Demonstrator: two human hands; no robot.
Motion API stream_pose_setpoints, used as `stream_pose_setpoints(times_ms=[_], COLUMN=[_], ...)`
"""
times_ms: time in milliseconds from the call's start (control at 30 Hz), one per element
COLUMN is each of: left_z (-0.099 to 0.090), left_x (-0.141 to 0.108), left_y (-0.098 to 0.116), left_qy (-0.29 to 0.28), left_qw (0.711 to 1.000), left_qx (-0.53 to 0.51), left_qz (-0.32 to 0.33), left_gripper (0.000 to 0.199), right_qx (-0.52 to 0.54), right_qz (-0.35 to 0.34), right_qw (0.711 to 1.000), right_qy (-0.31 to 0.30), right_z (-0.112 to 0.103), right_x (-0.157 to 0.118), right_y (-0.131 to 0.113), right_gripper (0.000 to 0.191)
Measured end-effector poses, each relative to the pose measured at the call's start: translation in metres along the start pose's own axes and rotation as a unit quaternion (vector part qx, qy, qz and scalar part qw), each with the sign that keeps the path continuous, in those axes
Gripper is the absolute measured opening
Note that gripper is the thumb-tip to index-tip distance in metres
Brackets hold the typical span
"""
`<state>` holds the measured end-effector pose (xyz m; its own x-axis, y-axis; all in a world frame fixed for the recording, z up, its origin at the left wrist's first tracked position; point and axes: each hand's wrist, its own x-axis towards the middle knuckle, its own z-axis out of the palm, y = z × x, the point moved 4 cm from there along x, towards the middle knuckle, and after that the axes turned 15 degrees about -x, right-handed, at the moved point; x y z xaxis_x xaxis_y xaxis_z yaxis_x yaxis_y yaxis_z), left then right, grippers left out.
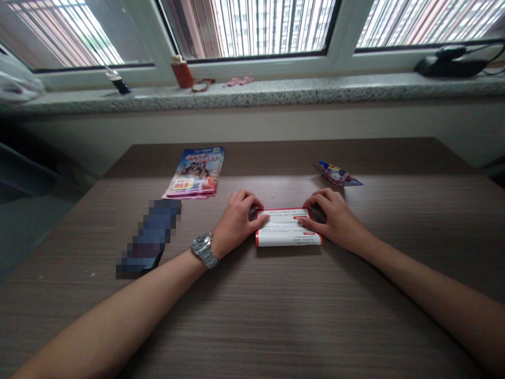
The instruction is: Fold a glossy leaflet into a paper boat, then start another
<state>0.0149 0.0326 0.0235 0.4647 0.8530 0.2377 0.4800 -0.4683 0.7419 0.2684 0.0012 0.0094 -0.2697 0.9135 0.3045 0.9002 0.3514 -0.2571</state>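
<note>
A folded leaflet [287, 231], white with red edges and printed lines, lies in front of me on the brown table. My left hand [240, 213] grips its left side, thumb on the top face and fingers curled at the far edge. On the opposite side my right hand [329, 216] pinches it the same way, thumb over the print. The leaflet's near edge is raised a little and casts a shadow. A metal watch [204, 250] is on my left wrist. Behind my right hand stands a small folded paper piece [338, 174] with colourful print.
A stack of colourful flyers [199, 171] lies at the back left of the wooden table [252, 310]. Nearer, a pixelated dark flat object [152, 237] rests beside my left forearm. The stone windowsill [276, 93] bears a red item [182, 72] and a black device [452, 63].
</note>
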Motion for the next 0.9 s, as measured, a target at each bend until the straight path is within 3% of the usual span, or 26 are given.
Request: stream_pose_setpoints(times_ms=[900], left_z=[0.0003], left_x=[0.0005], left_y=[0.0013], left_qy=[0.001], left_qw=[1.0], left_qx=[-0.009], left_qz=[0.001], left_gripper=[0.016], right_qx=[-0.011], right_qz=[-0.005], right_qw=[1.0], right_qy=[-0.006], right_z=[0.0036], right_x=[0.0008], right_y=[0.0028], right_gripper=[0.028])
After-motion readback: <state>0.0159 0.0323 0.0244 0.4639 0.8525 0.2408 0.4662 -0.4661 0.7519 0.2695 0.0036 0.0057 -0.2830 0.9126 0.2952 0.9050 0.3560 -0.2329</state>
